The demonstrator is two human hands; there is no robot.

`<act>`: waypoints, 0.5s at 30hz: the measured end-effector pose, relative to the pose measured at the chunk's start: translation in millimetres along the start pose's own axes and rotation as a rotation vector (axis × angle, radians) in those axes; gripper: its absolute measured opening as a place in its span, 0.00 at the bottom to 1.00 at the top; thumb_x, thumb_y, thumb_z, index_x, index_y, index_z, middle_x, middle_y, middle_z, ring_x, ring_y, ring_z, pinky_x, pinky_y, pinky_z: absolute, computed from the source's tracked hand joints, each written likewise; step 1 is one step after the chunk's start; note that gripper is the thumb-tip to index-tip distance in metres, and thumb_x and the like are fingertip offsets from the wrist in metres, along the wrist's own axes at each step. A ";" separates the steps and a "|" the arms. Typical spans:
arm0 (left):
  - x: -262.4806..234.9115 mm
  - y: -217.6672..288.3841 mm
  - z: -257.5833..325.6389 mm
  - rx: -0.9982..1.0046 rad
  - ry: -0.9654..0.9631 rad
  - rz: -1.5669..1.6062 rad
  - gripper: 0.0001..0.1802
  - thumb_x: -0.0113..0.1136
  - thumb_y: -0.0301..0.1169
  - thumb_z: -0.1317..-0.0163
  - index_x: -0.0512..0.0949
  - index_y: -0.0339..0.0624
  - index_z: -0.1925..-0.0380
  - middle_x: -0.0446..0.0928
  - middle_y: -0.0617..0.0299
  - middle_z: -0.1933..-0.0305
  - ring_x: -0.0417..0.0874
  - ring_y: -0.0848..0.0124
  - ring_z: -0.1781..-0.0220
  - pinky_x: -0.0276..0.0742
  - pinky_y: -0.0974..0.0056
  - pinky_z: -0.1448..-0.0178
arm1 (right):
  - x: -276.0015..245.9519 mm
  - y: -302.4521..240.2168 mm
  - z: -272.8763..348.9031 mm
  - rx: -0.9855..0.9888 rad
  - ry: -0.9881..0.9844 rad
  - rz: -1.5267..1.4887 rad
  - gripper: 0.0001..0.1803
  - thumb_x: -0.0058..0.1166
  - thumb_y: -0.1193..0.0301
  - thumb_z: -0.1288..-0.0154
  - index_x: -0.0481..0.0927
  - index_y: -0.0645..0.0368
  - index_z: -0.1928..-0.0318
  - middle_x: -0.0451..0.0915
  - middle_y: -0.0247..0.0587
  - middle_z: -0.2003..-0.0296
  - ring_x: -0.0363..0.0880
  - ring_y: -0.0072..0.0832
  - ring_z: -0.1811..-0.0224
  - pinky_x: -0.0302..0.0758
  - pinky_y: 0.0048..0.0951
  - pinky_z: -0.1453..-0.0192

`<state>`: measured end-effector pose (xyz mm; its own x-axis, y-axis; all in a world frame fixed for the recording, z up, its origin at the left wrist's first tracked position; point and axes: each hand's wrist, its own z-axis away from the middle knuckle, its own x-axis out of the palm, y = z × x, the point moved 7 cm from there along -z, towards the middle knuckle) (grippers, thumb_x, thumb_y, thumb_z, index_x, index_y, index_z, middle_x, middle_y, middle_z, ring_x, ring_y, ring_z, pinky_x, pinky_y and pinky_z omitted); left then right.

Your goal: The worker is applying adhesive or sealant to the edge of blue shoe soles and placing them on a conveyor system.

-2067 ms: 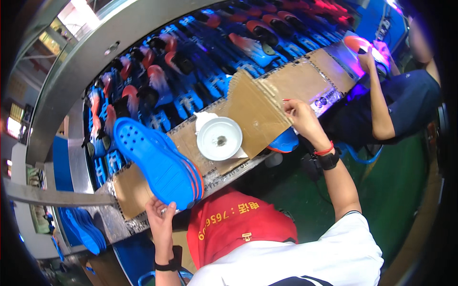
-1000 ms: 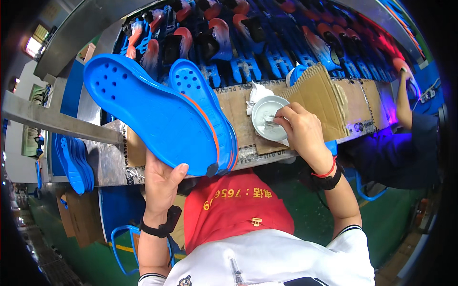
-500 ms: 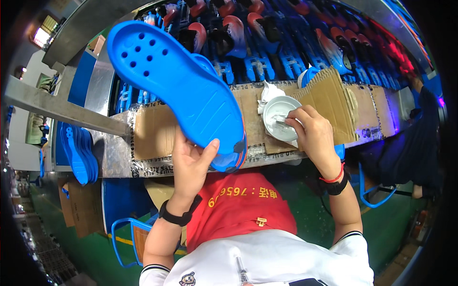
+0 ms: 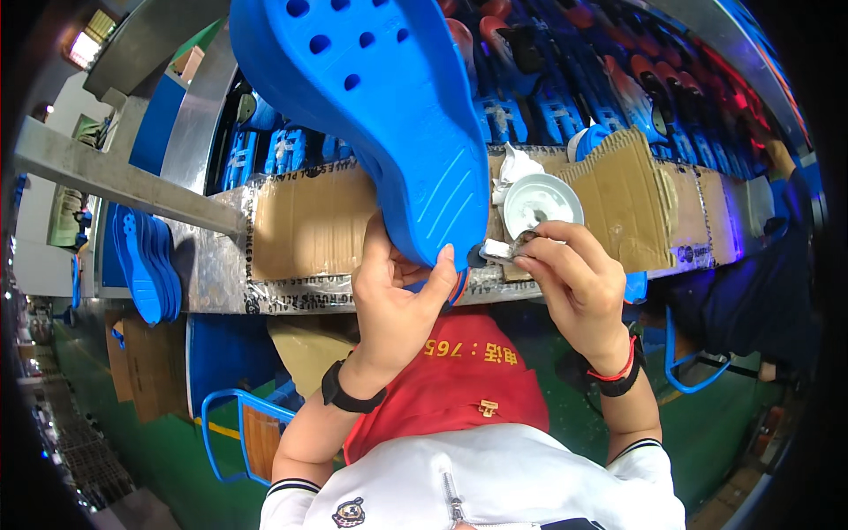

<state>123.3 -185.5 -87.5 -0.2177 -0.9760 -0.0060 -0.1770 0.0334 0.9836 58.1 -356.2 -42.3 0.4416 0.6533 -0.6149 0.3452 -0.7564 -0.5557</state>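
My left hand [image 4: 395, 305] grips the heel end of a large blue clog-style shoe [image 4: 371, 106], holding it up with its ribbed sole and vent holes toward me. My right hand [image 4: 574, 287] is closed on a small brush [image 4: 502, 250] whose tip sits against the shoe's heel edge. Just behind the brush stands a white round bowl [image 4: 541, 201] on the cardboard-covered bench [image 4: 305, 225], with a crumpled white rag beside it.
Behind the bench a conveyor [image 4: 618, 79] carries rows of blue and red shoes on racks. A stack of blue soles [image 4: 146, 265] hangs at the left. A blue metal chair frame [image 4: 234, 433] stands below left. Another person's dark sleeve [image 4: 751, 300] is at the right.
The blue shoe has been lifted closer to the camera and turned. My right hand left the white bowl and brought the brush to the shoe's heel.
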 end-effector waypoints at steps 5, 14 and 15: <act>-1.9 3.8 2.2 0.070 0.022 -0.084 0.31 0.62 0.21 0.43 0.61 0.28 0.40 0.80 0.50 0.60 0.85 0.67 0.60 0.83 0.65 0.57 | 7.1 -5.4 -0.8 -0.074 -0.009 0.082 0.09 0.66 0.76 0.48 0.81 0.59 0.65 0.80 0.42 0.65 0.82 0.37 0.72 0.78 0.31 0.73; -1.0 2.8 6.5 0.156 -0.003 -0.113 0.32 0.62 0.22 0.42 0.61 0.26 0.40 0.80 0.47 0.59 0.86 0.64 0.61 0.83 0.64 0.56 | 7.9 -11.4 -1.9 -0.064 -0.032 0.031 0.09 0.66 0.76 0.49 0.81 0.61 0.66 0.81 0.44 0.65 0.82 0.39 0.71 0.79 0.31 0.71; -1.4 3.3 7.2 0.156 -0.002 -0.115 0.32 0.62 0.22 0.42 0.61 0.26 0.40 0.80 0.47 0.59 0.86 0.64 0.61 0.83 0.64 0.56 | 7.5 -12.4 -2.2 -0.065 -0.032 0.029 0.09 0.66 0.76 0.49 0.81 0.61 0.66 0.81 0.44 0.65 0.82 0.39 0.71 0.79 0.31 0.71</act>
<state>116.1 -182.4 -85.5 -0.1893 -0.9749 -0.1170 -0.3476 -0.0449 0.9366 59.0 -342.0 -38.7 0.4259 0.6312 -0.6483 0.3862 -0.7748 -0.5006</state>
